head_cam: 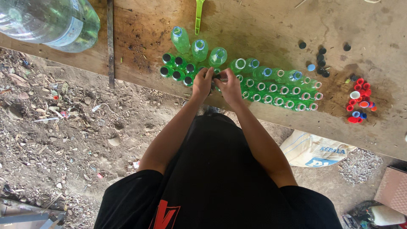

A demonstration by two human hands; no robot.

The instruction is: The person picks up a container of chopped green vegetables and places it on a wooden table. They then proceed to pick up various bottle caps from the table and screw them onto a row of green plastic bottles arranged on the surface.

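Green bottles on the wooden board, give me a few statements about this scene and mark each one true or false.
1. Both hands, left hand and right hand, meet at one bottle among the green bottles. True.
2. The bottles lie on their sides. False: they stand upright, mouths up.
3. The capped bottles with black caps stand to the left of the hands. True.
4. The loose red caps sit at the left end of the wooden board. False: they are at the right end.
5. Loose black caps lie on the board beyond the uncapped rows. True.
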